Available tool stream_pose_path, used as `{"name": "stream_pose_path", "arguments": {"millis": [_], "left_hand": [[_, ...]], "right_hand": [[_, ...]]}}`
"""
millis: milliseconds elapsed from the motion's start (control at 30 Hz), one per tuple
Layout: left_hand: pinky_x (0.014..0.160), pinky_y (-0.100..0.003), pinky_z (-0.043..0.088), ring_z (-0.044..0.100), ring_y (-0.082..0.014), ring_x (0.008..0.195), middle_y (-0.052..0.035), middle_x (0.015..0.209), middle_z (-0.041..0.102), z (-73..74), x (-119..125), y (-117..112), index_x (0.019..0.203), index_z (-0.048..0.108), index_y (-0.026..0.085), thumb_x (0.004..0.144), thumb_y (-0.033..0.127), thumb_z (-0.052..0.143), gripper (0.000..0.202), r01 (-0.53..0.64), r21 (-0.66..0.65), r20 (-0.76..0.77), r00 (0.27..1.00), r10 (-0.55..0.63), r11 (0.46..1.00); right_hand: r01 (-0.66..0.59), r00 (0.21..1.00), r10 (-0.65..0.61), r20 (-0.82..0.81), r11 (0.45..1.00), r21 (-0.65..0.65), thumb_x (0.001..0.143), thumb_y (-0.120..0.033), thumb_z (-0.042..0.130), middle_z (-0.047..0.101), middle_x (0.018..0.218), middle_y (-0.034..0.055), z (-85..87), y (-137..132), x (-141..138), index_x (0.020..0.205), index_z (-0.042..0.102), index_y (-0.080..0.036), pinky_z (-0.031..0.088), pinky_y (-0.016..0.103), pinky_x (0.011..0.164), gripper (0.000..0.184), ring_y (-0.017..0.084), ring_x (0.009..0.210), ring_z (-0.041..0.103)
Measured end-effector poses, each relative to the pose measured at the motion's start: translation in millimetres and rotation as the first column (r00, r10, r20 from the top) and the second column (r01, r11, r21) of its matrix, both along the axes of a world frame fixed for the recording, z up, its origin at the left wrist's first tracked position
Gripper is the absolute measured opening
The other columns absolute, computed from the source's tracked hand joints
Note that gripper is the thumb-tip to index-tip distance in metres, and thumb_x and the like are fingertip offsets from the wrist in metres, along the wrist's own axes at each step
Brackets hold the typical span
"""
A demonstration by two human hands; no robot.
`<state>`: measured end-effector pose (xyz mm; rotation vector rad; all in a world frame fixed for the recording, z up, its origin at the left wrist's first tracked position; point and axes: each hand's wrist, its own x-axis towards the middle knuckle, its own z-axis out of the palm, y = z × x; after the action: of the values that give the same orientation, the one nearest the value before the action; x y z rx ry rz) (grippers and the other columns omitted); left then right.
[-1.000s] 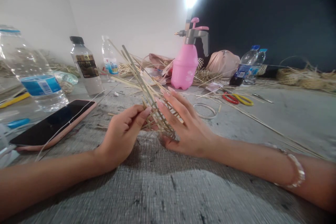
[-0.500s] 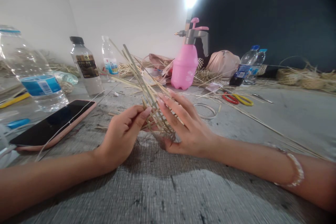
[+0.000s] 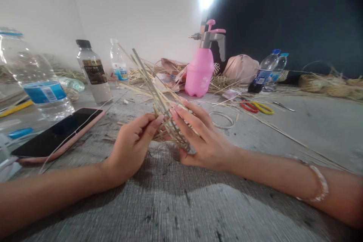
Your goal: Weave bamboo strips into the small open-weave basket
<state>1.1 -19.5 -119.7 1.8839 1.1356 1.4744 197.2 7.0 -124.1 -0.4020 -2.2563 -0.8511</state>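
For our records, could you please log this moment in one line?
left hand: pinching woven strips; right hand: against weave; beyond: pink spray bottle

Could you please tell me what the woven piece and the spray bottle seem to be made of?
The woven piece looks like bamboo or similar plant strips, matte, given the flat, straw-coloured lengths. The spray bottle is likely moulded plastic, smooth with soft sheen, given its even pink, rounded body.

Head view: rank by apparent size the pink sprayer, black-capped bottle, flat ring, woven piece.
1. Pink sprayer
2. Black-capped bottle
3. Flat ring
Unranked: woven piece, partly hidden by the right hand.
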Motion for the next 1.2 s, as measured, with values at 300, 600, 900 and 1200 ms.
{"name": "stream_pose_path", "arguments": {"millis": [300, 600, 900, 1200], "left_hand": [[0.051, -0.013, 0.052, 0.059, -0.0084, 0.055, 0.0016, 0.060, 0.059, 35.9, 7, -1, 0.069, 0.061, 0.016, 0.081, 0.030, 0.057, 0.018, 0.110, -0.191, 0.194, 0.978, -0.072, 0.975], [0.057, -0.016, 0.057, 0.063, -0.0100, 0.060, 0.0002, 0.065, 0.059, 37.9, 10, 8, 0.070, 0.060, 0.014, 0.083, 0.029, 0.055, 0.020, 0.200, -0.238, 0.199, 0.968, -0.154, 0.950], [0.048, -0.021, 0.052, 0.065, -0.0140, 0.054, 0.0000, 0.058, 0.057, 67.8, 13, 35, 0.063, 0.058, 0.016, 0.079, 0.031, 0.055, 0.022, 0.184, -0.260, -0.126, 0.967, -0.222, 0.948], [0.042, -0.022, 0.036, 0.054, -0.0124, 0.044, 0.0016, 0.048, 0.054, 111.6, 21, 35, 0.059, 0.062, 0.020, 0.083, 0.029, 0.052, 0.027, 0.283, -0.064, -0.763, 0.604, -0.230, 0.957]], "right_hand": [[0.043, 0.996, -0.040, -0.077, 0.999, 0.032, 0.078, -0.029, 0.055, 0.044, 0.133, 0.0182, 0.4, -3, 2, 0.141, 0.029, -0.007, 0.035, 0.056, 0.106, 0.072, 0.037, 0.134, 0.029], [-0.005, 0.999, 0.001, -0.045, 0.995, -0.096, 0.078, -0.023, 0.052, 0.041, 0.136, 0.0211, 0.8, 1, 8, 0.143, 0.023, -0.003, 0.033, 0.055, 0.107, 0.074, 0.036, 0.136, 0.024], [0.072, 0.981, -0.110, -0.160, 0.971, -0.229, 0.080, -0.047, 0.060, 0.036, 0.143, 0.0200, -2.2, 3, 7, 0.143, 0.024, -0.014, 0.030, 0.056, 0.108, 0.080, 0.032, 0.138, 0.027], [0.006, 0.883, -0.052, -0.467, 0.995, -0.100, 0.086, -0.028, 0.059, 0.056, 0.103, 0.0096, 35.7, 2, 18, 0.109, 0.053, -0.021, 0.048, 0.047, 0.093, 0.025, 0.024, 0.106, 0.056]]}}
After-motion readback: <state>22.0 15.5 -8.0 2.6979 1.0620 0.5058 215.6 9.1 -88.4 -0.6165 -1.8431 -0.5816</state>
